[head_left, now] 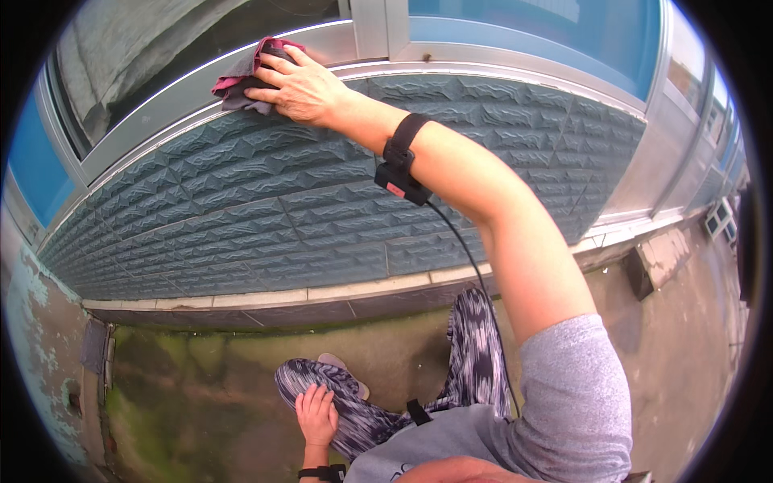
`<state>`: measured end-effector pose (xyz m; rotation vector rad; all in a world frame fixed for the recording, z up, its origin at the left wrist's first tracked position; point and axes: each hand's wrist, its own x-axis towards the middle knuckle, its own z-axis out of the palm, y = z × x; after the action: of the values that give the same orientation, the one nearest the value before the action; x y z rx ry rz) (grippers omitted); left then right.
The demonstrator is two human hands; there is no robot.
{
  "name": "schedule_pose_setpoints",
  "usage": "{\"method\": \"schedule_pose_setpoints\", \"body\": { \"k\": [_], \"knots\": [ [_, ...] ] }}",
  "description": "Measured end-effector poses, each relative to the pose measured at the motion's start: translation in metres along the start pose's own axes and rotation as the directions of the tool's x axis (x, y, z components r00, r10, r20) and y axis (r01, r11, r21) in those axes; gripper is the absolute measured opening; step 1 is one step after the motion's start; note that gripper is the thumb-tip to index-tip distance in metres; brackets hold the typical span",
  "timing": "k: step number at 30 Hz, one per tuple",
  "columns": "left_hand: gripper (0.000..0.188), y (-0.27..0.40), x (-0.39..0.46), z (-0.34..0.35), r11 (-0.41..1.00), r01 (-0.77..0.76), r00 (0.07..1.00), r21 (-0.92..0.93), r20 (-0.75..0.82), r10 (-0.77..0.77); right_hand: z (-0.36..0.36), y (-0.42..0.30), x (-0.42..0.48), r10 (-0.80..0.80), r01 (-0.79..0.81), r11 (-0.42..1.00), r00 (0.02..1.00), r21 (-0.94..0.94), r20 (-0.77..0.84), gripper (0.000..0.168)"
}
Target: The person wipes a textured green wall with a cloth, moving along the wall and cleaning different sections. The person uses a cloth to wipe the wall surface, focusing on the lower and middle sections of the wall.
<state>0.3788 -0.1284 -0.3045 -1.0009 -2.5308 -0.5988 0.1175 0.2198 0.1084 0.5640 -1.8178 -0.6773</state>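
My right hand (305, 89) presses a crumpled dark red and grey cloth (238, 79) against the silver metal window frame (154, 118). The fingers are spread over the cloth, and part of it is hidden under them. That arm is stretched up and across, with a black strapped device (401, 181) on the forearm and a cable running down from it. Low in the view, my left hand (317, 416) rests on the bent leg in patterned trousers (362, 416), holding nothing.
Below the frame stands a wall of grey-blue textured tiles (326, 199) with a pale ledge (259, 299) at its foot. Blue window panels (531, 42) continue to the right. A concrete block (658, 259) sits by the wall. Green patches mark the concrete ground (199, 392).
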Motion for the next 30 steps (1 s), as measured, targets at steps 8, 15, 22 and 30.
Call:
{"method": "schedule_pose_setpoints", "body": {
  "k": [8,15,22,30],
  "knots": [
    [0.025,0.003,0.001,-0.004,1.000,0.017,1.000,0.008,0.001,-0.017,-0.049,0.047,-0.090,0.048,-0.046,0.999,0.993,-0.020,0.112,0.053],
    [0.026,0.003,0.006,-0.002,0.999,0.005,1.000,-0.047,-0.022,-0.006,-0.061,0.046,-0.085,0.088,-0.083,0.995,0.991,-0.051,0.105,0.053],
    [0.024,-0.002,0.006,-0.004,0.997,0.015,0.999,-0.081,-0.048,-0.019,-0.020,0.030,-0.004,-0.027,0.028,0.997,0.999,-0.072,0.016,0.047],
    [0.025,-0.005,-0.003,-0.002,0.998,0.024,0.997,-0.057,-0.077,-0.028,0.017,-0.020,0.064,-0.019,0.018,1.000,1.000,0.025,0.020,0.040]
  ]
}}
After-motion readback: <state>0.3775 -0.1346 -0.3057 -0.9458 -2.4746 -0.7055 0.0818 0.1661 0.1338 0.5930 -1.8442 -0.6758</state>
